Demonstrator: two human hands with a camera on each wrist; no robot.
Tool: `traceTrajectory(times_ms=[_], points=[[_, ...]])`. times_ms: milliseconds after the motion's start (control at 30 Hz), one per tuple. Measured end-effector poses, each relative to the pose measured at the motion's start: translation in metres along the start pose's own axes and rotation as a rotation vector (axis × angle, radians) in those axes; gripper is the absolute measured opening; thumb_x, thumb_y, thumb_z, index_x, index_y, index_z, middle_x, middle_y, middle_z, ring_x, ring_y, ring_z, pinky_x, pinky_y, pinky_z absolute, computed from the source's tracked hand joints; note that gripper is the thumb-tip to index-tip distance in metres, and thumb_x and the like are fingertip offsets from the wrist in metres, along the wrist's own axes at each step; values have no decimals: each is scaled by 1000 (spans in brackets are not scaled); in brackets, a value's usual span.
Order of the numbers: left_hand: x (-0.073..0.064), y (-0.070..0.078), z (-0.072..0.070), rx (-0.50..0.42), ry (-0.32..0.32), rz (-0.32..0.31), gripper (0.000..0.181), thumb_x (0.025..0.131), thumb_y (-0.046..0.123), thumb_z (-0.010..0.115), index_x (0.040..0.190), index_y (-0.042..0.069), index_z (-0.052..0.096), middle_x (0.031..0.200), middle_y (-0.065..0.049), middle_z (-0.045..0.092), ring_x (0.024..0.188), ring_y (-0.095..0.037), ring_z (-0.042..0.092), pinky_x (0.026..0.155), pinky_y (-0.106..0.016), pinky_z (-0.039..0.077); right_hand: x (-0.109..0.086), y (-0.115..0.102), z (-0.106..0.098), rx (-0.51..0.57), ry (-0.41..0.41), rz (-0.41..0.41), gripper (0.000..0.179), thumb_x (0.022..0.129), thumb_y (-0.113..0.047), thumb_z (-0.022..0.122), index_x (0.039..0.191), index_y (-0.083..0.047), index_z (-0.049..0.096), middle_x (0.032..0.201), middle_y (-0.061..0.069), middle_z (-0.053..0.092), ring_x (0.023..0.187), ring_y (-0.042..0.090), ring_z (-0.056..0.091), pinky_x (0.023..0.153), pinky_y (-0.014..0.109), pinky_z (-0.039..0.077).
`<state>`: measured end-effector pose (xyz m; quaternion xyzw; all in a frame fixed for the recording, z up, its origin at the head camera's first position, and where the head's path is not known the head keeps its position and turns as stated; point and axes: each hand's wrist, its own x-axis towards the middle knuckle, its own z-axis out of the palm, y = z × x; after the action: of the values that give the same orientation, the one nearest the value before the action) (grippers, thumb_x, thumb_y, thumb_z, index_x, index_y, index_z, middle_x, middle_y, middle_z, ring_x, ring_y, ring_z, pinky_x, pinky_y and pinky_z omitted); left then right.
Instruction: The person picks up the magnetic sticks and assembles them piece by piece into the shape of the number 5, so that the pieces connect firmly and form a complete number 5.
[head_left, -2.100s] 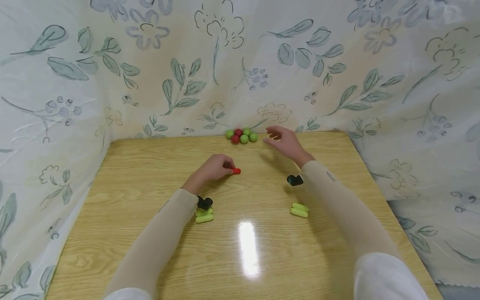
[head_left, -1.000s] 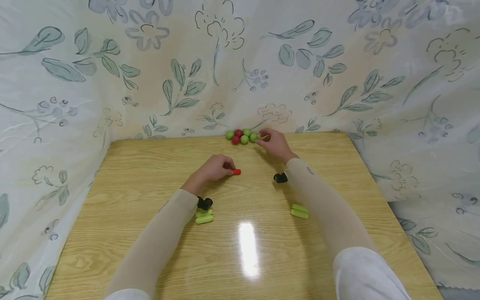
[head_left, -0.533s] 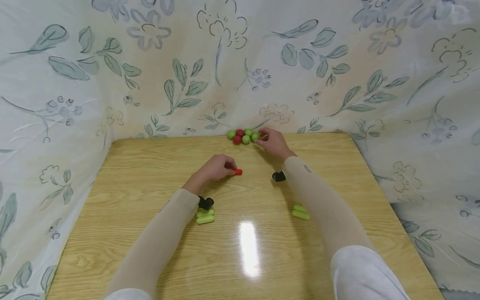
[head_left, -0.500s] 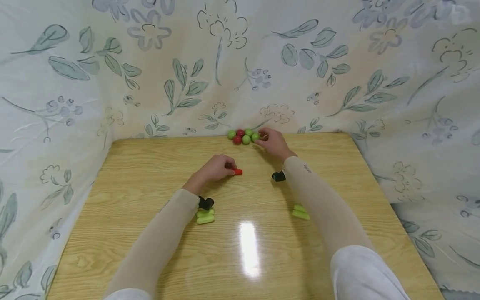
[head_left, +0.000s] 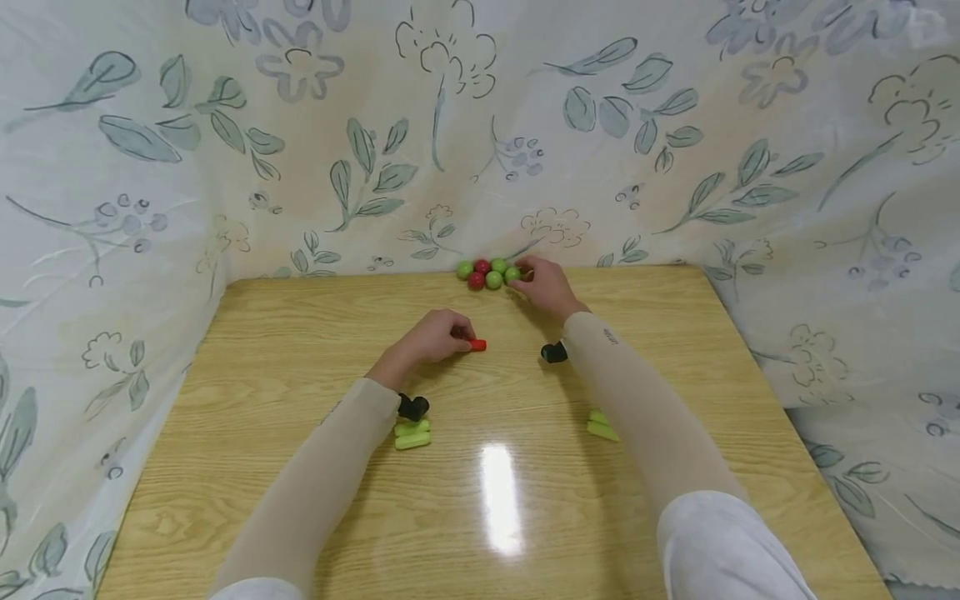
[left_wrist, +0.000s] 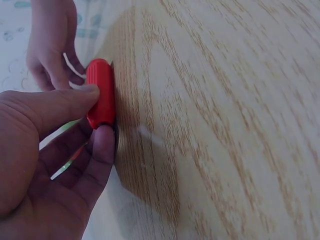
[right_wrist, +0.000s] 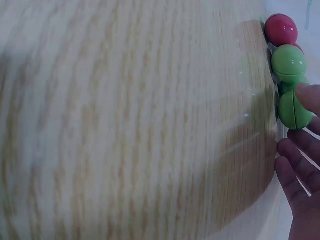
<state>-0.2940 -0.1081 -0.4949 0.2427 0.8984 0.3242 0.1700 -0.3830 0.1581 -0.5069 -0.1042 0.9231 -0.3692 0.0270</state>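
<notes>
My left hand [head_left: 438, 335] pinches a small red ribbed cylinder [left_wrist: 100, 92] between thumb and fingers, low over the wooden table, left of the middle. The thumb lies on its side, and a fingertip sits at its near end. At the table's back edge, my right hand [head_left: 549, 287] has its thumb and fingers around the rightmost green ball [right_wrist: 291, 111], which shows a seam. Beside that ball sit other green balls [right_wrist: 288, 62] and two red balls [head_left: 476, 281] in a tight cluster.
Two yellow-green sticks [head_left: 412, 442] lie side by side below the left wrist, partly under its black wrist camera [head_left: 413, 407]. Another pair of yellow-green sticks [head_left: 602, 430] lies at the right, partly hidden by the right sleeve. A floral cloth [head_left: 480, 167] hangs behind the table.
My right hand has moved left from beside the cluster to the rightmost green ball, its fingers closing around it. The left hand stays in place with the red cylinder.
</notes>
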Motion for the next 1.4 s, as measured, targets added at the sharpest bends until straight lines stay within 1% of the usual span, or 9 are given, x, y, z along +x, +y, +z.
traceTrajectory(times_ms=[267, 533, 767, 967, 1133, 1233, 1400], points=[[0, 1, 1, -1, 7, 6, 4, 99, 10, 80, 103, 11, 80, 101, -1, 75, 98, -21, 65, 93, -39, 54, 0, -1, 1, -18, 7, -15, 37, 105, -17, 76, 138, -4, 68, 128, 12, 70, 115, 29, 65, 102, 43, 53], [0, 3, 1, 1, 8, 1, 4, 99, 11, 79, 103, 10, 80, 101, -1, 75, 97, -21, 65, 93, -39, 54, -1, 2, 0, -24, 18, -24, 34, 105, -16, 76, 136, -6, 70, 123, 12, 71, 112, 27, 65, 102, 43, 53], [0, 2, 2, 8, 9, 0, 5, 100, 11, 79, 104, 10, 80, 101, -1, 75, 98, -21, 65, 93, -39, 54, -4, 4, -1, -22, 36, -39, 33, 104, -17, 77, 135, -6, 72, 120, 11, 72, 109, 27, 66, 99, 42, 54], [0, 1, 2, 17, 22, 2, 8, 100, 12, 79, 107, 9, 82, 102, -1, 76, 98, -21, 67, 94, -39, 54, -7, 4, -4, -3, 45, -40, 34, 104, -19, 77, 136, -5, 73, 123, 12, 73, 112, 27, 68, 101, 42, 55], [-1, 2, 2, 25, 21, 6, 9, 100, 12, 79, 108, 9, 83, 101, -1, 76, 97, -21, 67, 93, -39, 55, -13, 1, -7, -2, 33, -30, 36, 105, -14, 75, 138, 0, 71, 129, 17, 73, 117, 31, 69, 105, 43, 54], [-1, 3, 2, 24, 21, 0, 8, 101, 12, 79, 107, 9, 83, 101, 0, 77, 97, -20, 68, 93, -39, 55, -16, -1, -9, -8, 21, -20, 38, 105, -14, 75, 140, 1, 70, 132, 18, 73, 119, 31, 70, 106, 43, 54], [-3, 4, 2, 17, 23, -12, 10, 101, 12, 78, 108, 10, 83, 102, -1, 77, 98, -20, 68, 93, -39, 55, -18, -2, -10, 2, 15, -19, 39, 105, -13, 75, 141, 1, 69, 132, 18, 73, 119, 31, 70, 105, 42, 55]])
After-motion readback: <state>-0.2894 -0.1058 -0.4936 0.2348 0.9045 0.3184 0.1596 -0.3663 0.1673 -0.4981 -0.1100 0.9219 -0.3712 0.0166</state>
